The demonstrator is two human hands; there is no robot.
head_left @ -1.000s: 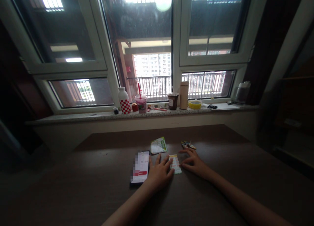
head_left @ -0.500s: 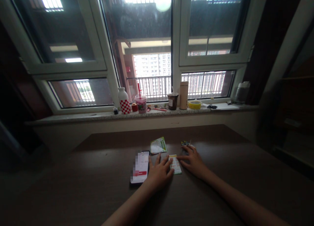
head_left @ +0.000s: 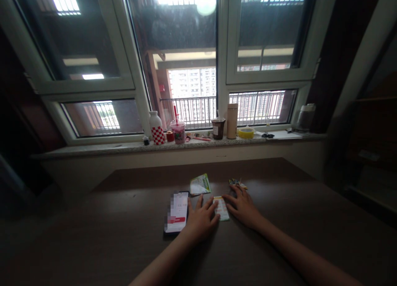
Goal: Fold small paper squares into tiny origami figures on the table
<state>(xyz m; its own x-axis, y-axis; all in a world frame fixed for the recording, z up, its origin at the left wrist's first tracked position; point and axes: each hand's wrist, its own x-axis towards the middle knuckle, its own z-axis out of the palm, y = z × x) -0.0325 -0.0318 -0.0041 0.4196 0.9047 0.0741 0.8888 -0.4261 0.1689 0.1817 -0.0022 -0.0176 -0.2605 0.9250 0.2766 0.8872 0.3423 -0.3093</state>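
My left hand (head_left: 201, 218) lies flat on the dark wooden table (head_left: 124, 236), fingers apart, its fingertips on the left edge of a small yellow-and-white card (head_left: 222, 208). My right hand (head_left: 242, 205) rests palm down just right of the card, fingers spread, touching its right edge. A phone (head_left: 177, 211) with a lit screen lies beside my left hand. A green-and-white packet (head_left: 200, 184) sits just beyond the card. A small colourful object (head_left: 236, 181) lies past my right fingertips.
The stone windowsill (head_left: 124, 146) carries a red-checked bottle (head_left: 157, 128), a pink drink cup with a straw (head_left: 178, 129), a dark cup (head_left: 218, 127), a tan tumbler (head_left: 232, 120), a yellow tape roll (head_left: 246, 132) and papers (head_left: 283, 134). Large windows rise behind it.
My right hand has slid a little left and forward, closer to the card and the colourful object. My left hand and the card stay where they were.
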